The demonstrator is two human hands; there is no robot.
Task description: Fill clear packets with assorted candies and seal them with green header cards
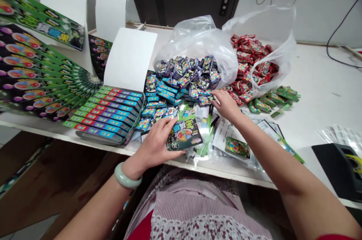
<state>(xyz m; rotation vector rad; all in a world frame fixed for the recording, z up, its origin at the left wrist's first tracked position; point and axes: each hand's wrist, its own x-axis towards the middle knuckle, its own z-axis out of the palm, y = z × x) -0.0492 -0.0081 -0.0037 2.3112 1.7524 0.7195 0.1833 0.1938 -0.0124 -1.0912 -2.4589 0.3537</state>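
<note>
My left hand (157, 143), with a pale green bangle at the wrist, grips a flat black-and-green printed packet (185, 136) between thumb and fingers above the front of the table. Further back, my right hand (226, 106) pinches the end of a small purple candy box (206, 100) at the edge of the pile. Around it lie many purple boxes (185, 68), partly inside a clear plastic bag (209, 43). Blue boxes (165, 91) spread left of them. Under the packet are loose printed green sheets (205, 145) and clear plastic.
An open display carton (130, 57) filled with coloured boxes stands at left, beside fanned flat printed cartons (36, 77). Red boxes (251, 55) spill from another clear bag (277, 59), with green boxes (283, 98) in front. A black tape dispenser (336, 172) sits at the right edge.
</note>
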